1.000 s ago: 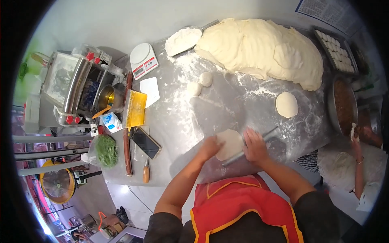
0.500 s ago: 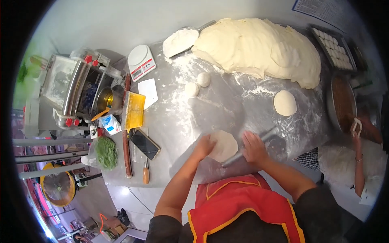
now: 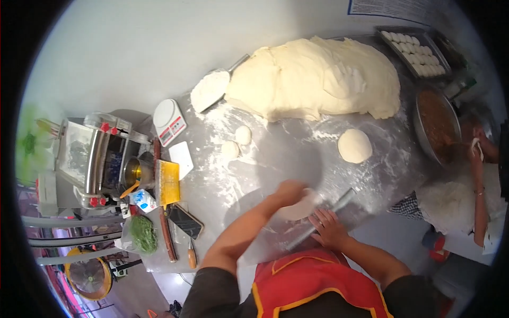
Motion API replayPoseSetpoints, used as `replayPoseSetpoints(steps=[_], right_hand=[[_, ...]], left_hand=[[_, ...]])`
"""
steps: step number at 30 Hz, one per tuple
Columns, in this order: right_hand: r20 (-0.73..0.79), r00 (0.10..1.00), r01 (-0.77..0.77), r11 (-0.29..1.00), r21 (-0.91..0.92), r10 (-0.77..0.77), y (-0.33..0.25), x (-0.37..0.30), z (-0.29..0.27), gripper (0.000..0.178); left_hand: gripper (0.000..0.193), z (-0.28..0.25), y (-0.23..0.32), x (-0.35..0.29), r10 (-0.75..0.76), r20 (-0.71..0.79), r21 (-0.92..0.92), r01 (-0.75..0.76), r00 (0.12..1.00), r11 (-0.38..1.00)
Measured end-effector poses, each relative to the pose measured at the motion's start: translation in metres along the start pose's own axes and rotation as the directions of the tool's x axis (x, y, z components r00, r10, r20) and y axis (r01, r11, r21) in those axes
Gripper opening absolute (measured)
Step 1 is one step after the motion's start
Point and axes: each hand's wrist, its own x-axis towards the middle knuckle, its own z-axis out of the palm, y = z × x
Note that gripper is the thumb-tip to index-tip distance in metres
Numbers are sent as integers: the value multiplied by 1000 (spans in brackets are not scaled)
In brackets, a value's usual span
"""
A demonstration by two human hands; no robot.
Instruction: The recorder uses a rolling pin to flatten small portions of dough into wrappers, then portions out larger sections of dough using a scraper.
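A thin flat round of dough [image 3: 298, 211] lies on the floured metal table in front of me. My left hand [image 3: 289, 195] is closed on its far left edge; motion blurs the fingertips. The slim rolling pin [image 3: 343, 199] rests slantwise at the round's right side, partly covered by my right hand [image 3: 330, 229]. That hand lies over the pin with its fingers stretched out, a ring on one of them. Farther right sits a thick dough disc [image 3: 355, 146]. Two small dough balls [image 3: 243, 135] are at the left, beyond my left hand.
A huge dough mass [image 3: 318, 79] covers the back, beside a flour scoop [image 3: 210, 91]. At left stand a scale [image 3: 168, 121], a yellow scraper [image 3: 168, 183], a phone [image 3: 184, 221] and a dough roller machine [image 3: 96, 161]. A bowl of filling [image 3: 437, 126] and a co-worker's hands [image 3: 478, 146] are at right.
The whole view has shifted. My left hand has swung from the round's left edge toward its far side. My right hand and the rolling pin have come nearer to my body.
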Motion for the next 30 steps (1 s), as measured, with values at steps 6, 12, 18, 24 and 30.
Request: replayPoseSetpoints(steps=[6,12,18,24,30], right_hand=[[-47,999,-4,998,67,7,8,5,13,66],[-145,989,28,996,82,-16,9,10,26,63],[-154,988,21,995,96,-6,17,8,25,61],[-145,989,51,997,60,-41,13,12,20,61],[-110,993,42,996,76,-33,14,13,26,61]], left_hand=[[36,-50,-13,78,-202,-526,-272,62,826,960],[49,-101,-120,20,-253,-695,167,493,673,854],[44,4,-60,-40,-13,-623,348,293,782,890],[57,34,-14,-57,-142,-614,114,265,776,958],[67,13,-2,-32,-191,-524,274,377,830,885]])
